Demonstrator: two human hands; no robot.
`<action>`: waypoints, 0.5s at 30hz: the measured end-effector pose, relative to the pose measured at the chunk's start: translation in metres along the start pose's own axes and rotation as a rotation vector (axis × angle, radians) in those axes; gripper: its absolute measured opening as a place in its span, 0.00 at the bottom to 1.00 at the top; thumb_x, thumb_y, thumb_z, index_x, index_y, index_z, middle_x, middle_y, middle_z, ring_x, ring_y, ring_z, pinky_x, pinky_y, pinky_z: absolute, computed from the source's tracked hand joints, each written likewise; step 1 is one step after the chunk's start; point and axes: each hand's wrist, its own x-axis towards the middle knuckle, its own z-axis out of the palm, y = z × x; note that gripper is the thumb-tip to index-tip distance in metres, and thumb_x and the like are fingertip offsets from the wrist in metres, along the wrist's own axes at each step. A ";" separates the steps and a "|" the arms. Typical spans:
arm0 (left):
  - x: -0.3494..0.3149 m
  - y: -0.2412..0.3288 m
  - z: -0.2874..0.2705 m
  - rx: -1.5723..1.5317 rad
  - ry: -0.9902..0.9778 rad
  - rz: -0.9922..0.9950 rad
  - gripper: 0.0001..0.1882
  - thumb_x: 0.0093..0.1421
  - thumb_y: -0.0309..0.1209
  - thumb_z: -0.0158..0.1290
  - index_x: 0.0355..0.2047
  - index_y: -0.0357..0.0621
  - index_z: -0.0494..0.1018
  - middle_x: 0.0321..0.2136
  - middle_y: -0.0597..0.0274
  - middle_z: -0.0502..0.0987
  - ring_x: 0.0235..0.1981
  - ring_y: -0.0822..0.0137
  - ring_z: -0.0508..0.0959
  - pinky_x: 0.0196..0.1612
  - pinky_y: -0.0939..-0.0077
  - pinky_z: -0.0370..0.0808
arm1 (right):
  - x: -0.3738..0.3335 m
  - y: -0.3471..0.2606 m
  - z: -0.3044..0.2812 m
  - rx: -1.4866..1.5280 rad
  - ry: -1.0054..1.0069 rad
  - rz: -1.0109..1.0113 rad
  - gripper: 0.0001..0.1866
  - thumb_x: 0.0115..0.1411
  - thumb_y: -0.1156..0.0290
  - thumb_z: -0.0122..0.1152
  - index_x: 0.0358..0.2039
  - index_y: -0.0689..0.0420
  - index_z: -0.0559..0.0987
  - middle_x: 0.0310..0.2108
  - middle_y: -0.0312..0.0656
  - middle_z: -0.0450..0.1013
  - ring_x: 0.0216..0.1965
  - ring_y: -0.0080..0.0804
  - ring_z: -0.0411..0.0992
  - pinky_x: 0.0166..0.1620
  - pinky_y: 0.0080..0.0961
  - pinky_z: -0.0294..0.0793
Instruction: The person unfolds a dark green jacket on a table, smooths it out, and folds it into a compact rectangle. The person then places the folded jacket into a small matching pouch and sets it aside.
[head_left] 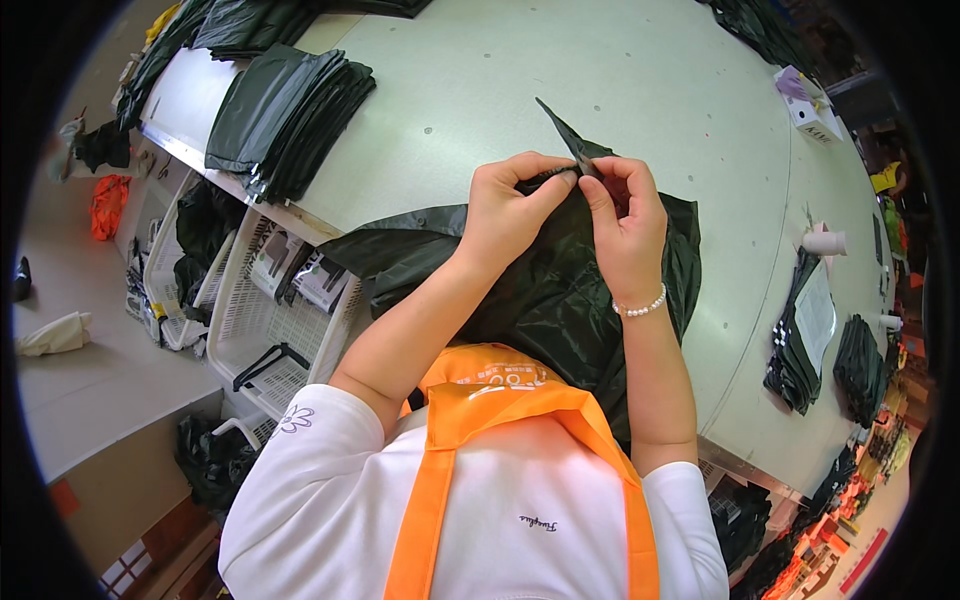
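Note:
A large piece of thin, glossy black fabric (545, 270) lies bunched on the pale table and hangs over its near edge towards my apron. My left hand (515, 205) pinches the fabric's upper edge between thumb and fingers. Close beside it, almost touching, my right hand (630, 215) grips the same edge, its fingers curled. A narrow pointed strip of the fabric (562, 130) sticks up and away beyond my fingertips. Whether the fabric is a finished garment I cannot tell. What lies inside the curl of my right fingers is hidden.
A stack of folded black fabric pieces (290, 120) sits at the table's left edge. White plastic baskets (225, 340) stand below it. On the right are a white thread cone (825, 243), dark bundles (795, 345) and a small white box (812, 120).

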 end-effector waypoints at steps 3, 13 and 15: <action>-0.001 0.000 0.000 0.016 0.006 0.009 0.07 0.55 0.24 0.56 0.33 0.33 0.78 0.27 0.67 0.79 0.30 0.80 0.73 0.35 0.86 0.70 | 0.000 -0.001 -0.002 -0.049 0.000 0.023 0.07 0.57 0.75 0.61 0.35 0.62 0.73 0.33 0.37 0.71 0.32 0.20 0.71 0.37 0.17 0.72; 0.007 -0.015 0.007 0.465 0.328 0.493 0.05 0.47 0.22 0.62 0.25 0.40 0.76 0.21 0.63 0.78 0.21 0.73 0.75 0.27 0.82 0.71 | 0.022 -0.024 -0.024 -0.295 -0.151 -0.107 0.10 0.55 0.72 0.62 0.35 0.61 0.74 0.31 0.39 0.71 0.26 0.28 0.70 0.31 0.20 0.70; 0.010 -0.018 0.005 0.565 0.342 0.636 0.07 0.44 0.21 0.62 0.23 0.42 0.75 0.20 0.63 0.77 0.20 0.69 0.75 0.25 0.79 0.70 | 0.027 -0.034 -0.027 -0.417 -0.209 -0.144 0.09 0.55 0.71 0.62 0.35 0.60 0.74 0.32 0.40 0.71 0.27 0.31 0.71 0.31 0.23 0.71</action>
